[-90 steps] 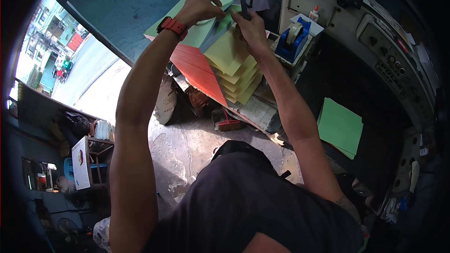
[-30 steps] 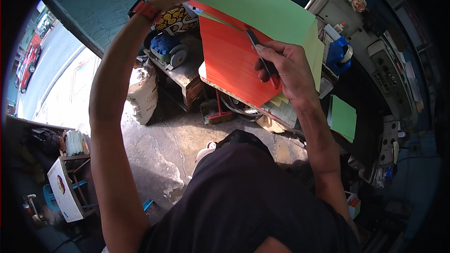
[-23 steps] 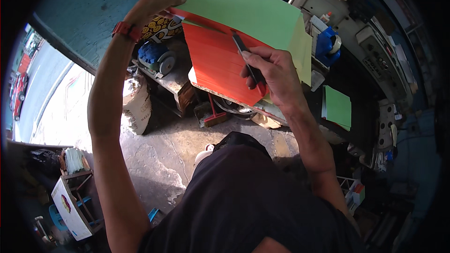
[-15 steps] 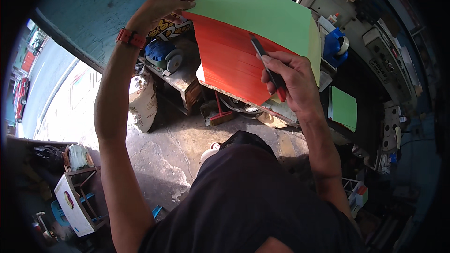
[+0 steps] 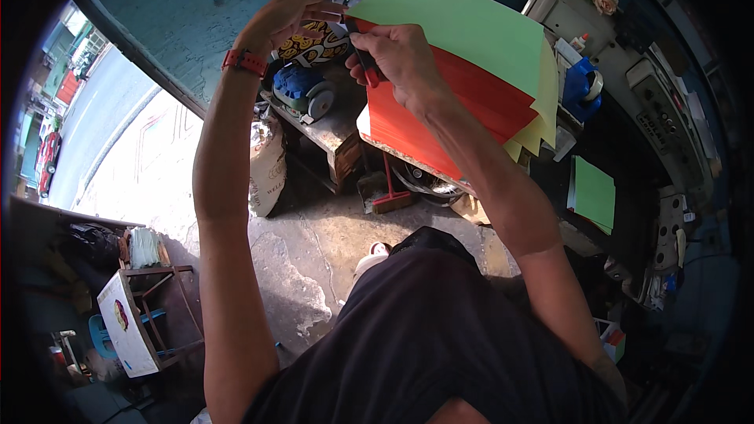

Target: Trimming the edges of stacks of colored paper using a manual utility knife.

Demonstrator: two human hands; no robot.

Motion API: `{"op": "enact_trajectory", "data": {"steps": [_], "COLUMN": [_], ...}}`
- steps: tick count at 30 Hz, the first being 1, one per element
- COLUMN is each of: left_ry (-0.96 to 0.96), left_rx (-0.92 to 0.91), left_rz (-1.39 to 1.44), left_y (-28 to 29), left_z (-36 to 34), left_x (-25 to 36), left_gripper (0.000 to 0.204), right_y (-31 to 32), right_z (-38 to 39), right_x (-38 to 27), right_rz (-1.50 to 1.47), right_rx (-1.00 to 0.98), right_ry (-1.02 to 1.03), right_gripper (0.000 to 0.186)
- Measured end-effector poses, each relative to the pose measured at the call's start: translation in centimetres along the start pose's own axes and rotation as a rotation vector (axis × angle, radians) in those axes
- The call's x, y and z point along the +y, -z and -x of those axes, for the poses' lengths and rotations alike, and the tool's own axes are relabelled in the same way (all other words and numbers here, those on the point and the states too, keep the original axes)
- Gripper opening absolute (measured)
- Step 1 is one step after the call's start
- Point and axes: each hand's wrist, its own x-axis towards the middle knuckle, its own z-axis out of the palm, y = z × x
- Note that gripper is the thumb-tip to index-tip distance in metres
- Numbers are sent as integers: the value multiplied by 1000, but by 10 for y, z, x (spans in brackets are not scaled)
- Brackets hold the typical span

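Observation:
A stack of coloured paper lies on a work surface ahead of me. Its top sheet is light green paper point(image 5: 463, 23), with red-orange paper point(image 5: 479, 94) below and pale yellow paper point(image 5: 547, 102) showing at the right side. My right hand point(image 5: 400, 59) grips a cutter knife point(image 5: 367, 67) with a black and red handle, close to the stack's left corner. Its blade tip is hard to make out beside my left fingers. At that same corner, my left hand point(image 5: 298, 14) has its fingers stretched out and apart; whether the fingertips touch the paper is unclear.
A blue tape dispenser point(image 5: 580, 90) and a glue bottle point(image 5: 580, 42) stand right of the stack. Left of it are a blue machine with a grey wheel point(image 5: 320, 102) and a white sack point(image 5: 268, 169). More green sheets point(image 5: 593, 192) lie at right; a red broom point(image 5: 393, 201) rests below.
My right hand has moved left with the cutter knife, from over the red paper to the left corner. The left fingers have loosened from the corner and spread.

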Motion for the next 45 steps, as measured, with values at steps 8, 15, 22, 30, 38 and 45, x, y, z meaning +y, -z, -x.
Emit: {"op": "enact_trajectory", "data": {"steps": [8,15,22,30,38,45], "left_ry": [-9,-200,-362,-298,141,236], "left_rx": [362,420,512,646,394,142], "left_rz": [-34,-455,-716,-742,881,863], "left_y": [-13,-56,-61,-101,-333,-477], "left_z": [31,27,28,54,157,142], "left_x": [-20,-2,3,32,43,75], "left_gripper": [53,41,39,39,63,36], "right_y": [22,124,176,207,322,451], "right_z": [65,150,113,112,252,375], "right_x": [4,-20,-32,-42,-51,-21], "right_rz": [71,656,610,-49,-382,-412], "right_rx": [-89,591,513,335,227,421], "right_ry": [-5,390,-25,-42,-25,-14], "right_gripper": [19,29,32,25,32,25]}}
